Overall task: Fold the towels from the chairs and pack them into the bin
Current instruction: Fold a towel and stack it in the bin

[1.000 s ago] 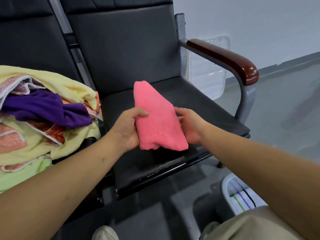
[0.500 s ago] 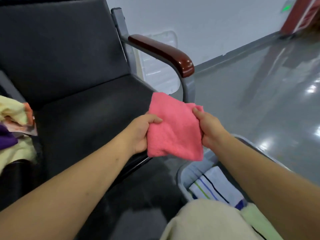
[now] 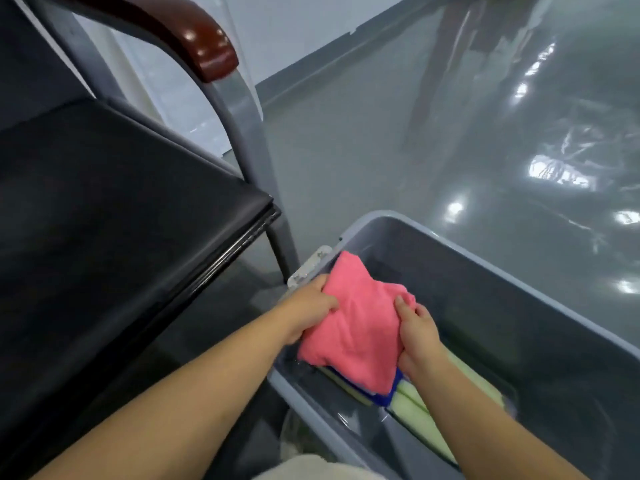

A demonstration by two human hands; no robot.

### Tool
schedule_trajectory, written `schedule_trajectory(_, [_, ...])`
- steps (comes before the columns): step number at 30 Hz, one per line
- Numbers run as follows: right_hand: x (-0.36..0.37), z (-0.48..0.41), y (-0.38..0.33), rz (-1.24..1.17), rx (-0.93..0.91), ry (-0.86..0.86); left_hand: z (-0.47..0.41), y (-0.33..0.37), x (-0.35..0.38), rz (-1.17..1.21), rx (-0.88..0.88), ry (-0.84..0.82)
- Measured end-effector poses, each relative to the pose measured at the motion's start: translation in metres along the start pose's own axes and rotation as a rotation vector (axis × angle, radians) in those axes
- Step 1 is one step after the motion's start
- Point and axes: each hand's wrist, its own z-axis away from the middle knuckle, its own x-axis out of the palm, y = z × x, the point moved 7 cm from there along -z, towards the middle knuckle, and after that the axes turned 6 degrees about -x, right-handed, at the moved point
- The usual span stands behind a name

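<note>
A folded pink towel (image 3: 356,327) hangs over the near left corner of the grey bin (image 3: 519,271). My left hand (image 3: 308,306) grips its left edge and my right hand (image 3: 415,334) grips its right edge, fingers curled round the cloth. Under the pink towel inside the bin lie a folded towel with a blue edge (image 3: 384,398) and a pale green towel (image 3: 426,424). The rest of the bin's floor is dark and hard to read.
The black chair seat (image 3: 121,220) fills the left, with its grey frame (image 3: 249,133) and brown armrest (image 3: 194,39) above. Glossy grey floor (image 3: 450,133) stretches beyond the bin. A beige trouser leg (image 3: 311,467) shows at the bottom edge.
Both hands have carried the pink towel right and down, from in front of the chair seat to over the bin. The view has swung right; the towel pile on the left chair is out of view.
</note>
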Motion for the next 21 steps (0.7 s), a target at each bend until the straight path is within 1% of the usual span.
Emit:
schedule_trajectory(3, [-0.012,-0.020,0.029,-0.013,0.045,0.067,-0.029,-0.017,0.013,-0.230,-0.047,0.028])
schedule_trajectory(5, [-0.017,-0.032,0.042,-0.030,0.049,0.110,-0.045,-0.020,0.019,-0.382,-0.017,0.069])
schedule_trajectory(7, [-0.022,-0.040,0.054,-0.017,0.066,0.144,-0.055,-0.023,0.026,-0.457,0.037,0.108])
schedule_trajectory(9, [-0.026,-0.048,0.070,0.084,0.086,0.135,-0.062,-0.034,0.036,-0.562,0.033,0.094])
schedule_trajectory(12, [-0.036,-0.058,0.092,0.252,0.129,0.118,-0.066,-0.059,0.049,-0.827,-0.071,0.009])
schedule_trajectory(13, [-0.039,-0.060,0.095,0.288,0.134,0.129,-0.067,-0.062,0.049,-0.893,-0.080,0.001])
schedule_trajectory(14, [-0.043,-0.060,0.096,0.319,0.130,0.144,-0.066,-0.062,0.049,-0.927,-0.073,0.001])
schedule_trajectory(16, [-0.047,-0.056,0.087,0.426,0.089,0.153,-0.063,-0.059,0.046,-0.913,-0.053,0.001])
schedule_trajectory(19, [-0.045,-0.049,0.056,0.636,-0.002,0.117,-0.051,-0.046,0.036,-0.846,-0.008,-0.027])
schedule_trajectory(21, [-0.037,-0.042,0.025,0.733,-0.089,0.111,-0.036,-0.036,0.022,-0.750,0.015,-0.035])
